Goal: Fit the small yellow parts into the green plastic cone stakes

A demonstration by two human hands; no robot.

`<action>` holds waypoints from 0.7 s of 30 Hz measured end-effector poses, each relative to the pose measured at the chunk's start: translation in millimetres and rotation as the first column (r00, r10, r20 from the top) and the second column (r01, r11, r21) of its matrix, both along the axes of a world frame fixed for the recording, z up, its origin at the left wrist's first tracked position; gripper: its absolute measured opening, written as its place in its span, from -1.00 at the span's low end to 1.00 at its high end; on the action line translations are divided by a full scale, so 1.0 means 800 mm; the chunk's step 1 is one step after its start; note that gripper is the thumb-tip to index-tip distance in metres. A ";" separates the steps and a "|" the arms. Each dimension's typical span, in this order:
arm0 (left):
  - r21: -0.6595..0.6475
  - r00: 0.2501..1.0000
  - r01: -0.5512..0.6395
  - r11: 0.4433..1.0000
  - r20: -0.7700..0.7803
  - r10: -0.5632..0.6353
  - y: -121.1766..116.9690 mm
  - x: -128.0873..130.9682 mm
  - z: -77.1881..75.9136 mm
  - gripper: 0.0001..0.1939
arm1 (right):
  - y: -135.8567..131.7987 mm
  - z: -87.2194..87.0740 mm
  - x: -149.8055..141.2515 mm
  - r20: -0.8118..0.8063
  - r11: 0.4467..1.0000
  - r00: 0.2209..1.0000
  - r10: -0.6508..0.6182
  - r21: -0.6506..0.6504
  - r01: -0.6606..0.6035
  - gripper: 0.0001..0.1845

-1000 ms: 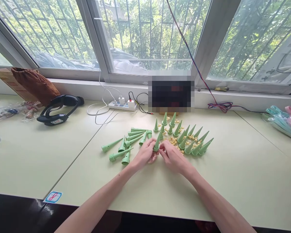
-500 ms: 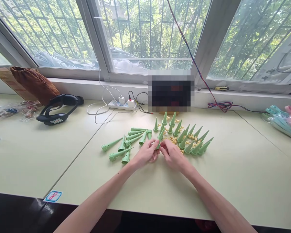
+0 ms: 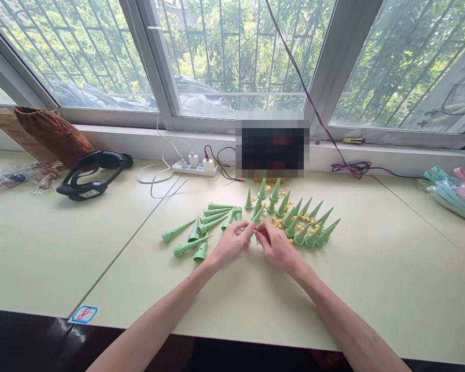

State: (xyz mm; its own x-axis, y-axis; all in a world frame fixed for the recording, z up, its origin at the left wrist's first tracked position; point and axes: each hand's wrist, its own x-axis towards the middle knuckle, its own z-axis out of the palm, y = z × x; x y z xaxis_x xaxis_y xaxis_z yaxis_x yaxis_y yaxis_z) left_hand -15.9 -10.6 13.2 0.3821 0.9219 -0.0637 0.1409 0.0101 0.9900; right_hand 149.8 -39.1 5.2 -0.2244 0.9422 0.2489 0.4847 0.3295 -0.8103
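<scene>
My left hand [image 3: 234,242] is closed around a green plant watering spike [image 3: 257,215], its tip pointing up and slightly right. Fingertips of my right hand [image 3: 275,245] are pinched together at the base of that spike; what they grip is too small and covered to make out. Left of my hands, several green spikes [image 3: 186,249] lie or stand loosely. On the right, several more spikes [image 3: 300,237] stand on their wide ends in a curved group. Small yellow valve pieces [image 3: 278,223] are scattered among them, partly hidden behind my right hand.
A power strip [image 3: 196,168] with white cables lies near the window sill, beside a pixelated dark box [image 3: 273,147]. A black headset [image 3: 95,175] and brown pouch [image 3: 56,137] sit at left. Bagged pink and teal items [image 3: 455,194] lie far right.
The spike in my left hand now leans more to the right, and my fingers have shifted slightly around its base. The other spikes stay where they were.
</scene>
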 end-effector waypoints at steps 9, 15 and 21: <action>0.032 0.993 -0.102 0.994 0.056 0.100 0.000 0.001 0.006 -0.61 | 0.002 -0.006 0.000 -0.022 0.998 0.999 -0.040 0.054 0.041 -0.85; 0.037 0.991 -0.119 0.992 0.060 0.117 0.001 0.001 0.003 -0.62 | 0.003 -0.009 0.000 -0.048 0.990 0.993 -0.108 0.085 0.112 -0.85; -0.015 0.991 -0.081 0.997 0.106 0.082 0.002 0.002 0.000 -0.61 | 0.003 -0.005 0.000 -0.096 0.970 0.975 -0.199 0.119 0.210 -0.85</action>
State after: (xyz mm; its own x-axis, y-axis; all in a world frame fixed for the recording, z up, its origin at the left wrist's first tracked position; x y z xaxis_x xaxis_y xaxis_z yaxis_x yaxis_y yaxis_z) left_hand -14.2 -8.6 13.4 0.3105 0.9499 -0.0364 0.0330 0.0275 0.9991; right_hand 150.0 -36.6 1.5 -0.0034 0.9251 0.3797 0.4852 0.3336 -0.8083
